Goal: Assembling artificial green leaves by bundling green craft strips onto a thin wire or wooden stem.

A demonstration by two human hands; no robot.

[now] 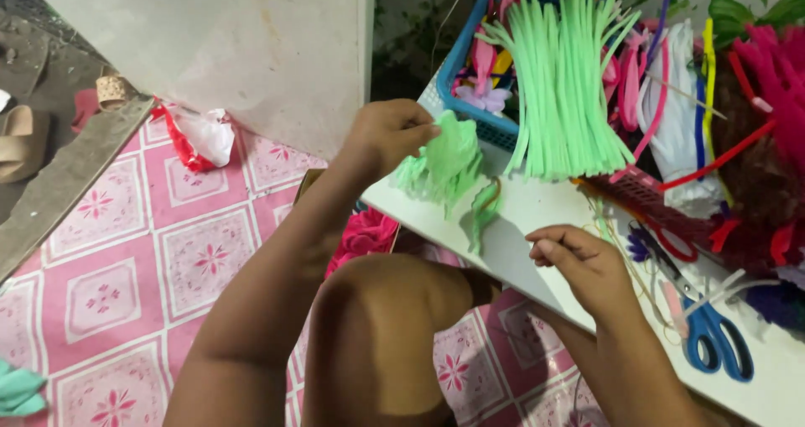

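Note:
My left hand (386, 133) is raised over the white table's near edge (520, 251) and pinches a bunch of light green pipe-cleaner leaves (444, 163). A single green leaf piece (484, 213) hangs just below that bunch. My right hand (579, 263) hovers over the table with fingers curled; whether it holds something thin I cannot tell. A big sheaf of light green pipe cleaners (566, 83) leans out of a blue basket (470, 66) behind the hands.
Blue-handled scissors (713, 335) lie on the table right of my right hand. Red, pink, white and yellow pipe cleaners (721, 100) pile up at the right. My knee (386, 326) is below the table, over a pink patterned floor mat (142, 268).

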